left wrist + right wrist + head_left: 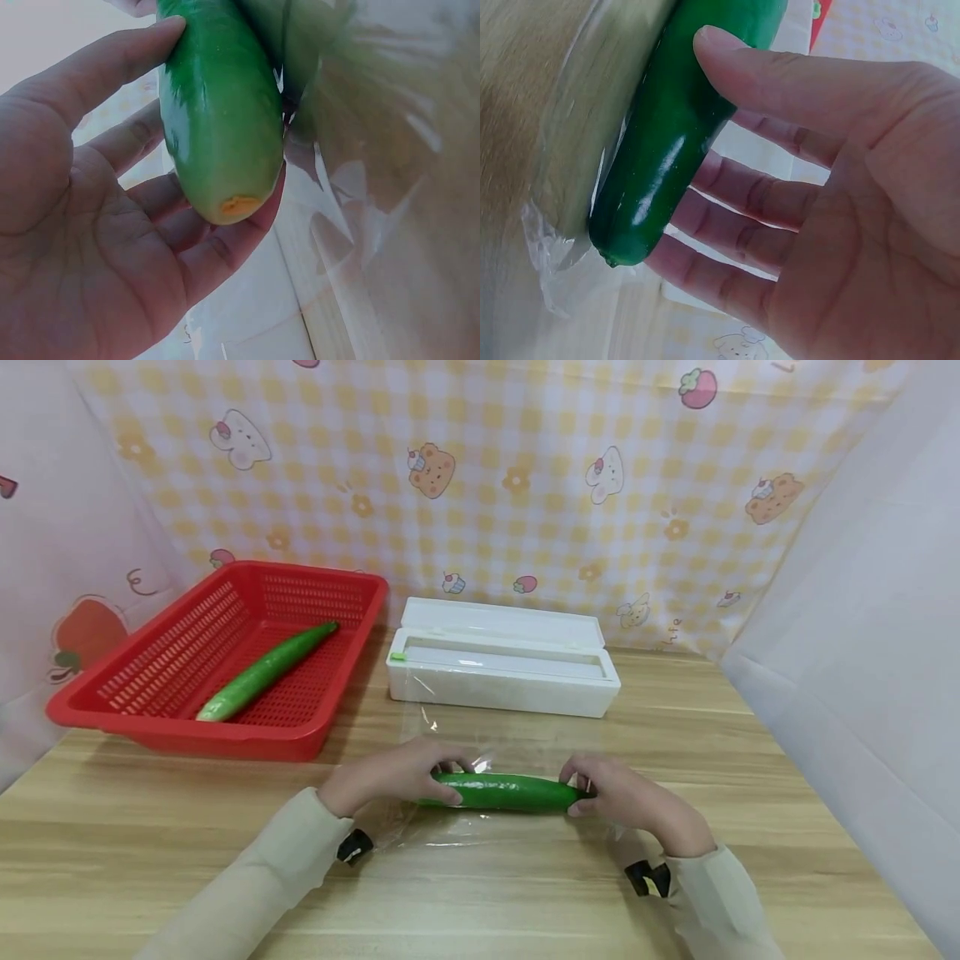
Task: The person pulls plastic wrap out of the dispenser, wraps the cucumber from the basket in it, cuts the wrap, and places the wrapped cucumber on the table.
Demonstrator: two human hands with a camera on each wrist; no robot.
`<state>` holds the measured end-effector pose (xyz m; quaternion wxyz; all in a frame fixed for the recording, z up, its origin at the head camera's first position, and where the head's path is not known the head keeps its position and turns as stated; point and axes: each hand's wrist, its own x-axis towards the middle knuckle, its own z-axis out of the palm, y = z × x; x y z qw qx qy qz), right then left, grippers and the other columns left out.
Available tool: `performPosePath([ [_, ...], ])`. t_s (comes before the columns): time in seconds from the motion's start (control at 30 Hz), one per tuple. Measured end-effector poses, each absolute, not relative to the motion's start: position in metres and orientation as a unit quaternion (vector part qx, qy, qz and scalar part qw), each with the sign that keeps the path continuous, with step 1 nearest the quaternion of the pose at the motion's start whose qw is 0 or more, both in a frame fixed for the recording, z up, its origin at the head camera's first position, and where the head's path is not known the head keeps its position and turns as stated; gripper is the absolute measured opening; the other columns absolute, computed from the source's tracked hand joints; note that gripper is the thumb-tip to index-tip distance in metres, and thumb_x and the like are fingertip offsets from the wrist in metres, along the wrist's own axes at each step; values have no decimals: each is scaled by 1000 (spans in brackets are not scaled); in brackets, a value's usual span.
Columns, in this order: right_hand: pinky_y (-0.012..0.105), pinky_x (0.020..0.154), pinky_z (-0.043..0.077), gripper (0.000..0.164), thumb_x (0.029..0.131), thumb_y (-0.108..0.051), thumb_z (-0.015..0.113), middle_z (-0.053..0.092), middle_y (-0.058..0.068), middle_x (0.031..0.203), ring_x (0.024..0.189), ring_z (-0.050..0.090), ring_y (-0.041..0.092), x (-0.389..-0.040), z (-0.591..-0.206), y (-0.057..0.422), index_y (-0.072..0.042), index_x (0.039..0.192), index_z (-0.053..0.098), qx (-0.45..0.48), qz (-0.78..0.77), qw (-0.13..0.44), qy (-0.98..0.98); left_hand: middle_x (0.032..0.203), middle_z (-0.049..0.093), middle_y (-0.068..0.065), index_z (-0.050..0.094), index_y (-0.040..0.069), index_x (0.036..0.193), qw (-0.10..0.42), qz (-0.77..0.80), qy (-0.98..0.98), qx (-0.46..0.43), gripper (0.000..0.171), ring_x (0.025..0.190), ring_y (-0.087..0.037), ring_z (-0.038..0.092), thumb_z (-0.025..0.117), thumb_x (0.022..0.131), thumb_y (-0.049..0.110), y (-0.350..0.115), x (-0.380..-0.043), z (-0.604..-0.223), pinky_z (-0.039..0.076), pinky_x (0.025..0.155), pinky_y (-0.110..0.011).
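A green cucumber (510, 792) lies crosswise on a sheet of clear plastic wrap (465, 833) at the front of the table. My left hand (408, 774) grips its left end, thumb on the near side and fingers on the far side. In the left wrist view the pale, blunt tip of the cucumber (225, 135) shows with its small orange-brown scar. Round the darker right end, my right hand (618, 793) holds it between thumb and fingers. The right wrist view shows that end of the cucumber (660, 165) with crinkled film (551, 255) beside it.
Behind the cucumber stands a white wrap dispenser box (502, 690), lid raised, with a green slider (397, 657) at its left end; film stretches from its front. A red plastic basket (225, 745) at the left contains another cucumber (266, 672). A patterned curtain (480, 468) hangs behind.
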<state>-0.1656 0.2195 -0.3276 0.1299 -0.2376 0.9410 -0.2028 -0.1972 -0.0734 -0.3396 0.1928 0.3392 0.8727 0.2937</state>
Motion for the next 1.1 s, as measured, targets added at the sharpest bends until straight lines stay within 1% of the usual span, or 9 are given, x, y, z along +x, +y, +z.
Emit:
performPosePath([
  [0.1,32,72,46,30,80,-9,71,57,3,87,81,52,14,-165,-326,218,-6,106,58,-221,-198,132,946,109,64,-10,61,14,116,192,284,876,340,37,104,-23,59,71,81,22,-74,-197,-339,49,87,-39],
  [0.17,32,71,45,27,81,-9,70,56,2,88,81,52,14,-163,-323,217,-6,105,58,-214,-194,124,949,107,64,-9,62,14,115,194,281,878,337,36,103,-23,58,72,81,22,-73,-197,-338,48,87,-39],
  [0.33,22,63,43,10,80,-8,70,56,-5,79,71,48,6,-154,-315,205,-11,83,61,-272,-183,87,941,106,64,-9,62,15,114,195,278,878,337,35,101,-23,59,72,81,22,-73,-197,-337,48,86,-40],
  [0.4,20,60,43,7,79,-10,70,57,-8,74,67,47,3,-149,-314,197,-12,78,63,-296,-176,103,933,105,65,-9,62,15,114,192,277,877,342,35,100,-23,60,72,81,23,-74,-197,-338,49,86,-40],
  [0.5,20,62,43,5,80,-15,71,58,-12,73,66,48,1,-141,-314,183,-15,78,66,-295,-150,147,932,106,65,-11,62,15,115,190,278,875,349,36,100,-23,60,71,81,22,-74,-197,-338,49,87,-40],
  [0.6,23,62,44,6,80,-20,71,57,-12,72,65,48,3,-136,-318,170,-17,78,66,-280,-101,156,942,106,65,-10,61,15,116,190,276,874,352,37,99,-22,60,71,82,23,-75,-198,-339,49,87,-39],
  [0.73,24,59,43,10,79,-22,72,57,-12,69,62,48,4,-133,-325,160,-20,74,64,-279,-50,123,951,103,66,-9,61,13,117,191,271,874,354,37,95,-19,60,70,82,23,-74,-198,-339,48,86,-38],
  [1.0,21,53,37,17,84,-14,65,48,-9,62,55,41,6,-134,-334,156,-16,68,57,-300,-48,102,947,103,65,-8,59,12,118,193,267,873,359,37,94,-17,60,69,83,21,-73,-196,-336,49,84,-37],
  [1.1,20,52,37,14,83,-13,63,48,-8,61,55,40,6,-134,-335,156,-15,70,58,-301,-45,89,948,104,65,-7,59,11,120,192,264,874,360,39,94,-17,59,69,83,20,-74,-196,-334,49,84,-36],
])
